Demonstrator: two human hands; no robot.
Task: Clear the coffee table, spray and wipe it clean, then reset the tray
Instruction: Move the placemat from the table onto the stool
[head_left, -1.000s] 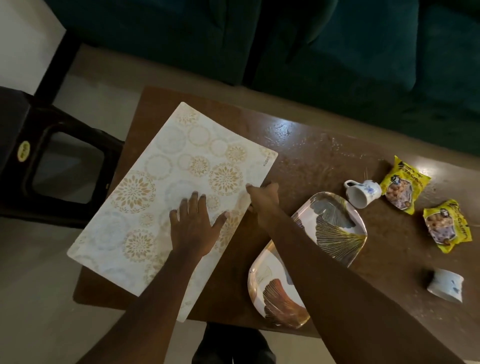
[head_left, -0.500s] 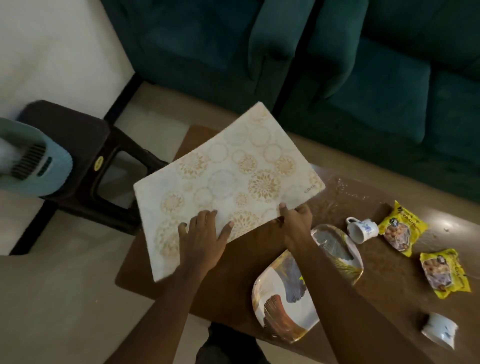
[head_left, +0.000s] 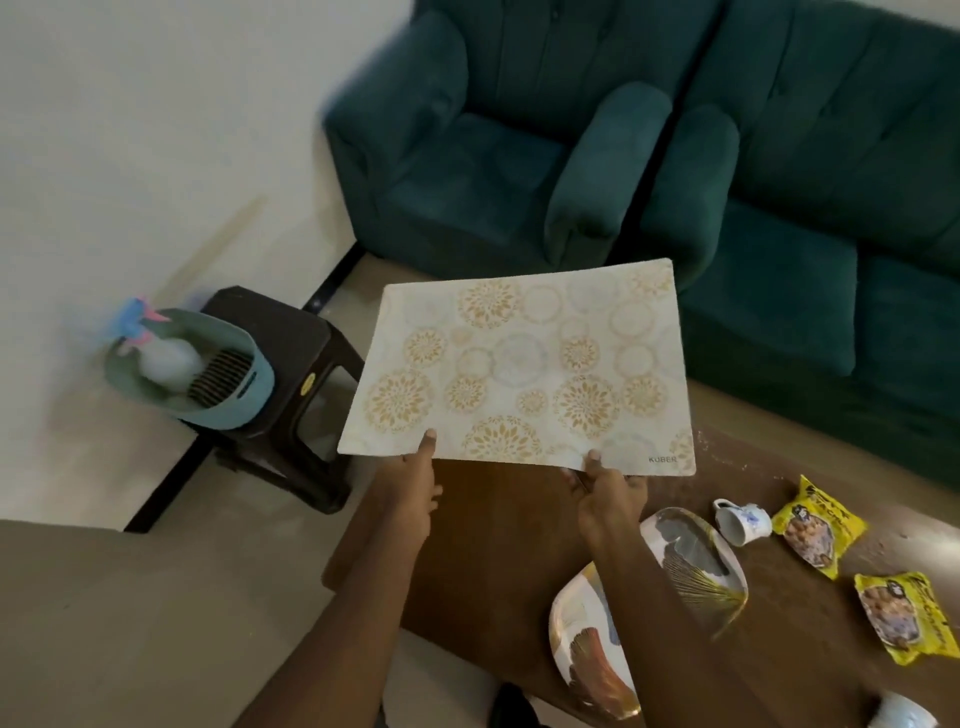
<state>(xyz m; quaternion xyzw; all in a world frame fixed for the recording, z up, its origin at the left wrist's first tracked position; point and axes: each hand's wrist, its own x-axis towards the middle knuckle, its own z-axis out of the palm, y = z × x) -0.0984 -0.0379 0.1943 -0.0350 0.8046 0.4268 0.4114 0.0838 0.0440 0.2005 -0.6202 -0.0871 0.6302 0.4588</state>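
I have the mat (head_left: 519, 374) up off the surface (head_left: 498, 545), held by its near long edge. My left hand (head_left: 410, 488) pinches that edge close to the left corner, and my right hand (head_left: 608, 493) pinches it further along, short of the right corner. Each thumb lies on top; the fingers go under the sheet, where I cannot see them.

The mat's long axis runs across me, left to right, and the whole sheet reaches forward from my hands toward the sofa (head_left: 519, 130). It hangs over the left end of the surface and the strip of floor beyond it, touching nothing but my hands.

Clearing is not done, I judge. To my right, the tray (head_left: 691, 566), a cup (head_left: 740, 522) on its side and two snack packets (head_left: 818, 525) lie on the surface.

The stool (head_left: 291, 338) stands to my left, just beside the mat's left edge, so my left hand is the nearer one. It carries a basket (head_left: 208, 374) holding what looks like a spray bottle (head_left: 156, 353), too blurred to be sure. Setting the mat down there would mean swinging its long axis leftward. The sofa lies straight ahead, past the mat's far edge.
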